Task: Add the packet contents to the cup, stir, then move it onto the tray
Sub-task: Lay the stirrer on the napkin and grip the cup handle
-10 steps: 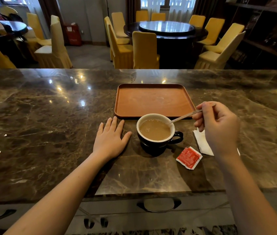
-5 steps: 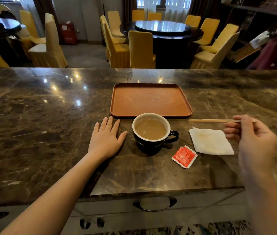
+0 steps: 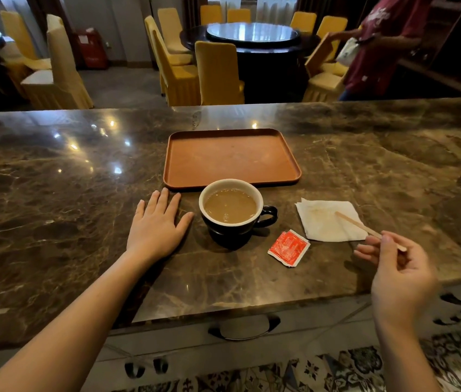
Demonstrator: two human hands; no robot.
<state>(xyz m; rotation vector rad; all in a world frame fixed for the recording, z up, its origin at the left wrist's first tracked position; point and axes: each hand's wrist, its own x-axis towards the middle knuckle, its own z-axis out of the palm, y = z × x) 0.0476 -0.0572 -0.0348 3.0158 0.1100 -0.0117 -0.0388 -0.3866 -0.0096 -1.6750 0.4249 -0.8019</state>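
A black cup (image 3: 237, 233) with a white inside, full of light brown coffee, stands on the marble counter just in front of the orange tray (image 3: 232, 182); its handle points right. A torn red packet (image 3: 288, 248) lies to the cup's right. My left hand (image 3: 157, 224) rests flat on the counter left of the cup, fingers apart, not touching it. My right hand (image 3: 396, 267) hovers at the counter's near right and pinches the near end of a wooden stir stick (image 3: 355, 224). The stick's far tip lies on a white napkin (image 3: 322, 219).
The tray holds nothing. The counter's front edge runs just below my wrists, with drawer handles beneath. Beyond the counter stand yellow chairs (image 3: 218, 72) and a round dark table (image 3: 251, 35). A person in a red shirt (image 3: 379, 43) stands at the far right.
My right hand took the stir stick out of the cup, swung it right and lowered it onto the napkin. The left hand stayed flat. A person walked in at the far right.
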